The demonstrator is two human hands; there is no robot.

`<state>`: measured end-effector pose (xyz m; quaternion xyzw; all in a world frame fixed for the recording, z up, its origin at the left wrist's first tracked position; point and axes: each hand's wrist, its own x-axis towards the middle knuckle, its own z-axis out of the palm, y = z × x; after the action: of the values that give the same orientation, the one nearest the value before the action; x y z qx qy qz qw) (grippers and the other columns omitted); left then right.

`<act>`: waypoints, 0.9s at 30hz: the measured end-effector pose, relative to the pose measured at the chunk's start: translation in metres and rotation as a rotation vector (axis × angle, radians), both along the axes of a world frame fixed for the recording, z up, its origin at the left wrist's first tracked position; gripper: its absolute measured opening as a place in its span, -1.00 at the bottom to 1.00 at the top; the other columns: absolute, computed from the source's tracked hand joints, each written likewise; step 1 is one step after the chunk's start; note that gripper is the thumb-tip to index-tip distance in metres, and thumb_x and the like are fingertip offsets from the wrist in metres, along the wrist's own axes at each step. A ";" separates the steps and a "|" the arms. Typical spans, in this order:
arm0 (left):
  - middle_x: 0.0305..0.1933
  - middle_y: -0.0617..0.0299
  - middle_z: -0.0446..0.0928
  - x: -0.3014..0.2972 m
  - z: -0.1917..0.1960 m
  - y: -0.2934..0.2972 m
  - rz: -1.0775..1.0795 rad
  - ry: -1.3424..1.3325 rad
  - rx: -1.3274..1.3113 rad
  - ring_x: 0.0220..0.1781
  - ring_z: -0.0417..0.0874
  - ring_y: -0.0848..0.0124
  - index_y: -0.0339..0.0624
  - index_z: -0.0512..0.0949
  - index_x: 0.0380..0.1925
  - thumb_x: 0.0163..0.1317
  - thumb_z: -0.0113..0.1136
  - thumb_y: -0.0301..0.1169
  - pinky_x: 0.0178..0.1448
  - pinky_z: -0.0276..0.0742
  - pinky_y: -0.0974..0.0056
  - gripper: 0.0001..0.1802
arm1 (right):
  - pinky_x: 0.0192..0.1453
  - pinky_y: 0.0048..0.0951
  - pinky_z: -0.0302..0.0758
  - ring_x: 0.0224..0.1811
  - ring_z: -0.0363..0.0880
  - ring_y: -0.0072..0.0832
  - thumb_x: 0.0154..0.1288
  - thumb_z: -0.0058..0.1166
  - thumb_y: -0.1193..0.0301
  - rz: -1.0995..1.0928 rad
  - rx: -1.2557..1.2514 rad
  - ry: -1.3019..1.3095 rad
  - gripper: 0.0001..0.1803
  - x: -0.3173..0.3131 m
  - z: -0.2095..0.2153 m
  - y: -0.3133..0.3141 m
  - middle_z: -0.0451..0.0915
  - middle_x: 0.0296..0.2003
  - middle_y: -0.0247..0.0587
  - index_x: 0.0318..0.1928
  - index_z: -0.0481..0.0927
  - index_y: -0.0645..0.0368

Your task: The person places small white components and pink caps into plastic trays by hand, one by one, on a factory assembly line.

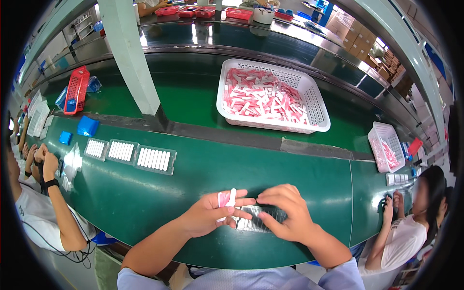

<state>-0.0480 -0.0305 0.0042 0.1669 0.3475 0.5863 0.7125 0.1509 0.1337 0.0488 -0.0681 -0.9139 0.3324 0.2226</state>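
Observation:
In my left hand [208, 214] are several small pink and white plastic sticks [225, 199], held by the thumb, with some fingers stretched to the right. My right hand [286, 212] hovers over a clear slotted tray [251, 223], its thumb and fingers apart and nothing visible in its grasp. This tray lies on the green table in front of me, partly hidden by both hands. Farther left, a row of clear trays [154, 159] holds white sticks side by side.
Beyond the dark ledge, a white basket [319, 104] full of pink and white sticks stands on a green belt. A smaller white basket [378, 145] is at the right. A pale post [128, 63] rises left of centre. Co-workers sit on both sides; a red basket [77, 92] stands far left.

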 end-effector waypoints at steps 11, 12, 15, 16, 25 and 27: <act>0.22 0.00 0.56 0.004 -0.015 -0.005 -0.066 0.262 0.130 0.08 0.69 0.39 -0.25 -0.18 0.63 0.47 0.11 -0.57 -0.01 0.55 0.40 -0.12 | 0.03 -0.28 0.37 -0.15 0.50 -0.33 0.21 0.44 0.32 -0.011 -0.055 -0.089 -0.80 -0.035 -0.014 -0.008 0.51 -0.26 -0.36 -0.15 0.78 0.00; 0.23 -0.04 0.58 0.003 -0.016 -0.006 -0.058 0.317 0.145 0.09 0.69 0.38 -0.26 -0.22 0.63 0.43 0.14 -0.61 0.06 0.55 0.38 -0.06 | 0.03 -0.28 0.37 -0.15 0.50 -0.33 0.21 0.44 0.32 -0.006 -0.055 -0.090 -0.80 -0.034 -0.017 -0.010 0.51 -0.26 -0.36 -0.15 0.78 0.00; 0.25 -0.04 0.56 0.004 -0.014 -0.007 -0.076 0.344 0.153 0.15 0.66 0.37 -0.24 -0.24 0.64 0.41 0.15 -0.64 0.19 0.54 0.32 -0.03 | 0.04 -0.29 0.36 -0.19 0.50 -0.35 0.19 0.46 0.33 -0.003 -0.173 -0.139 -0.84 -0.034 -0.022 -0.015 0.50 -0.28 -0.39 -0.21 0.80 -0.02; 0.25 -0.04 0.56 0.004 -0.014 -0.008 -0.075 0.343 0.152 0.15 0.66 0.37 -0.24 -0.24 0.64 0.41 0.15 -0.64 0.19 0.54 0.32 -0.03 | 0.05 -0.29 0.35 -0.20 0.51 -0.36 0.18 0.46 0.33 0.019 -0.113 -0.102 -0.84 -0.034 -0.021 -0.017 0.49 -0.30 -0.41 -0.21 0.80 -0.02; 0.25 0.02 0.49 0.004 -0.012 -0.007 -0.091 0.332 0.130 0.20 0.62 0.35 -0.16 -0.26 0.65 0.25 0.29 -0.76 0.25 0.57 0.26 0.15 | 0.13 -0.26 0.33 -0.15 0.53 -0.36 0.24 0.41 0.35 0.166 -0.100 -0.112 -0.86 -0.042 -0.023 -0.010 0.50 -0.28 -0.40 -0.20 0.75 -0.02; 0.31 0.00 0.45 0.003 -0.011 -0.006 -0.153 0.351 0.175 0.23 0.61 0.36 -0.25 -0.36 0.62 0.24 0.27 -0.73 0.36 0.48 0.21 0.17 | 0.16 -0.24 0.32 -0.13 0.53 -0.35 0.27 0.38 0.36 0.175 -0.104 -0.132 -0.88 -0.043 -0.022 -0.009 0.50 -0.27 -0.39 -0.20 0.73 -0.02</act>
<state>-0.0448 -0.0364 -0.0068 0.3536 0.4001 0.5205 0.6663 0.1081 0.1246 0.0267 -0.0212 -0.9107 0.3921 0.1284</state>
